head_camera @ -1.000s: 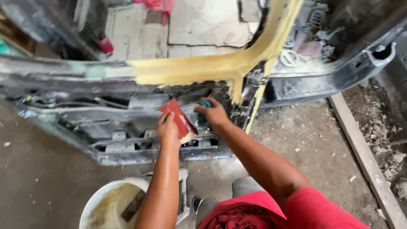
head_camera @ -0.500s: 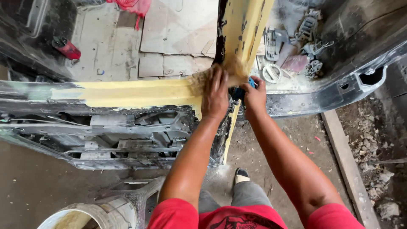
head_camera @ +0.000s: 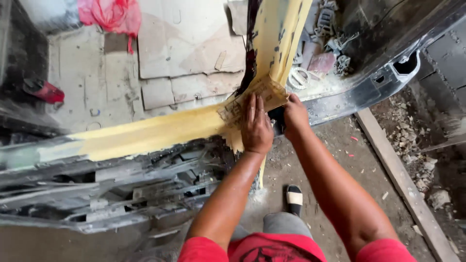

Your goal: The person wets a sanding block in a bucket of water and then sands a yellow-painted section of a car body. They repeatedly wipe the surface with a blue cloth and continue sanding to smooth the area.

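Observation:
My left hand (head_camera: 256,127) lies flat, fingers together, and presses a tan sheet of sandpaper (head_camera: 264,92) onto the corner where a yellow filler strip (head_camera: 145,133) along a car body sill meets a yellow upright pillar (head_camera: 279,39). My right hand (head_camera: 294,115) sits right beside it with its fingers curled at the sandpaper's right edge, against the dark gap at the pillar's foot. What those fingers hold is hidden.
Bare grey metal framework (head_camera: 121,189) runs below the sill. Inside the body lie cardboard sheets (head_camera: 184,48), a pink cloth (head_camera: 111,14), a red object (head_camera: 46,91) and loose metal parts (head_camera: 330,43). A wooden plank (head_camera: 403,179) and rubble (head_camera: 412,140) lie at right. My sandalled foot (head_camera: 293,199) is below.
Both hands rose from the lower framework to the sill-pillar corner. The red piece in my left hand and the white bucket are out of view; the sandpaper is now under my left palm.

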